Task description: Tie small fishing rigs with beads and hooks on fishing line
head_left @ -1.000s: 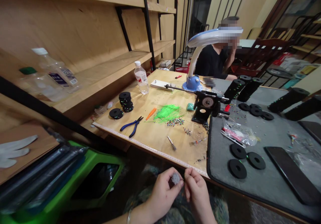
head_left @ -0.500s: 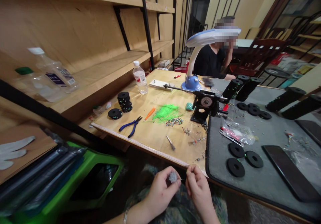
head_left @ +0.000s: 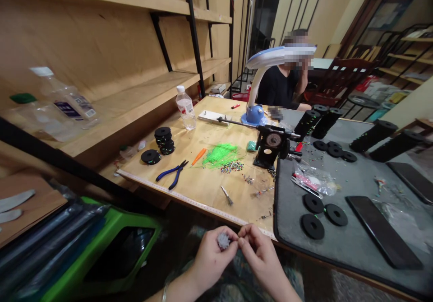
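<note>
Both hands meet in front of the table's near edge, above my lap. My left hand (head_left: 216, 252) is closed around a small grey bundle (head_left: 223, 241), whose spiky end shows between thumb and forefinger. My right hand (head_left: 257, 250) pinches thumb and forefinger together, right against the left fingertips; what lies in that pinch is too small to make out. On the wood beyond them lies a thin bundle of wires (head_left: 227, 195) with a frayed end. Farther back are a loose pile of coloured beads (head_left: 232, 167) and bright green strands (head_left: 220, 155).
Blue-handled pliers (head_left: 172, 174) and an orange tool (head_left: 198, 156) lie leftward. A black winding device (head_left: 269, 146) stands by the grey mat (head_left: 287, 220), which carries black foam discs (head_left: 312, 226) and a phone (head_left: 382, 230). Behind the lamp (head_left: 255, 112) sits a person (head_left: 275, 85).
The view has turned slightly, so the table scene sits a little farther left. My right fingertips were a small gap from the left ones half a second ago and now touch them.
</note>
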The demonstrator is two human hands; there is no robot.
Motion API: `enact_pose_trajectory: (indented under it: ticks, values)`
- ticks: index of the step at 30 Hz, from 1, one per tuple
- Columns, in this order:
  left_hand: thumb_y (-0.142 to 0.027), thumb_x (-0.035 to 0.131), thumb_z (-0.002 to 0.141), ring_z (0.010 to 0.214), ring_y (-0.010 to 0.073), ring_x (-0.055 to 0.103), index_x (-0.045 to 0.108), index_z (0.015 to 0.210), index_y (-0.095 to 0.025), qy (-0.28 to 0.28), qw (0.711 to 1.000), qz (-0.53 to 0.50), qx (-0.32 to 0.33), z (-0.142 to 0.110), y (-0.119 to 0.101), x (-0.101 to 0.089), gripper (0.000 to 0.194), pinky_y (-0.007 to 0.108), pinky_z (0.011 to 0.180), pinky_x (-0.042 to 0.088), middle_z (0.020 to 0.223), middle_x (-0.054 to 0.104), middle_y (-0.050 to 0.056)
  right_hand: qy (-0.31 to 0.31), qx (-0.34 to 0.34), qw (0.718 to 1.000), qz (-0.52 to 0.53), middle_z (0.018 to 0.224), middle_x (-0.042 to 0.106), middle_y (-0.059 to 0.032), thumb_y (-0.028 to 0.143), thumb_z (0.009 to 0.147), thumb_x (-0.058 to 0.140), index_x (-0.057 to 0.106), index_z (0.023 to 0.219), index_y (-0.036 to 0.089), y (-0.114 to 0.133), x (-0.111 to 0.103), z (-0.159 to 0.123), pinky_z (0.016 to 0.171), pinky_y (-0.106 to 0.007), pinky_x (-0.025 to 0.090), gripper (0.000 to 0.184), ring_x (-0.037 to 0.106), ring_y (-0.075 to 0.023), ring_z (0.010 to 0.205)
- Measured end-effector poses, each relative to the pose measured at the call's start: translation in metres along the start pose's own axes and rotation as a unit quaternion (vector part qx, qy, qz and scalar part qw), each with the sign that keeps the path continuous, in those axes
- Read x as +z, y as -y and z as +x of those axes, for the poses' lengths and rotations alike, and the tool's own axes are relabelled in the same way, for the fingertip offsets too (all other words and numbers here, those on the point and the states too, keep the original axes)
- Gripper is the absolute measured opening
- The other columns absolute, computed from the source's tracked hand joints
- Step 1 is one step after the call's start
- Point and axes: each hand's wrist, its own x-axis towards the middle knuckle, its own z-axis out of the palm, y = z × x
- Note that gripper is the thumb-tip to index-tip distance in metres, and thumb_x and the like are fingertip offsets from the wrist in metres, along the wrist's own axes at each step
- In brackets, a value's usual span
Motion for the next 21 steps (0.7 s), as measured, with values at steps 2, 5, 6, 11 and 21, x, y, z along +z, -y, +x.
enact_pose_trajectory:
  ticks: [2,5,6,11,21]
  values:
    - [-0.024,0.06,0.076,0.055,0.0121,0.047,0.063,0.069,-0.014,0.001,0.999,0.035,0.015,-0.001,0.0,-0.007,0.013,0.021,0.053,0.035,0.059,0.056,0.0,0.041,-0.009,0.997,-0.064,0.064,0.052,0.0034,0.025,0.088,0.052,0.058,0.081,0.018,0.007,-0.004,0.002,0.056,-0.022,0.036,0.011,0.047,-0.0131,0.059]
    - [-0.025,0.059,0.078,0.056,0.0127,0.048,0.064,0.071,-0.014,0.005,0.997,0.076,0.033,-0.003,-0.001,-0.018,0.014,0.021,0.053,0.035,0.06,0.058,0.001,0.081,-0.022,0.986,-0.143,0.065,0.058,0.0022,0.018,0.087,0.053,0.06,0.078,0.019,0.019,-0.006,0.006,0.057,-0.022,0.036,0.011,0.053,-0.014,0.061]
    - [-0.026,0.059,0.079,0.057,0.013,0.049,0.064,0.071,-0.014,0.008,0.996,0.08,0.035,-0.003,-0.001,-0.021,0.015,0.021,0.054,0.035,0.061,0.058,0.001,0.09,-0.031,0.982,-0.164,0.066,0.06,0.0017,0.017,0.087,0.053,0.06,0.077,0.019,0.022,-0.006,0.008,0.058,-0.022,0.037,0.013,0.055,-0.0143,0.062]
    - [-0.033,0.06,0.079,0.061,0.0132,0.046,0.062,0.071,-0.014,0.028,1.0,0.001,0.007,0.002,-0.006,-0.039,0.02,0.022,0.058,0.037,0.062,0.053,0.0,0.108,-0.094,0.956,-0.256,0.074,0.067,-0.0008,0.016,0.089,0.052,0.062,0.08,0.021,0.025,-0.018,0.025,0.064,-0.023,0.039,0.014,0.061,-0.0161,0.07]
    - [-0.035,0.066,0.077,0.056,0.0094,0.036,0.059,0.069,-0.015,-0.028,0.991,-0.134,-0.013,0.015,0.0,-0.058,0.022,0.02,0.054,0.032,0.06,0.045,-0.004,0.034,-0.149,0.896,-0.417,0.075,0.066,-0.0046,0.017,0.092,0.049,0.062,0.081,0.021,0.003,-0.068,0.042,0.064,-0.027,0.044,0.018,0.058,-0.0199,0.074]
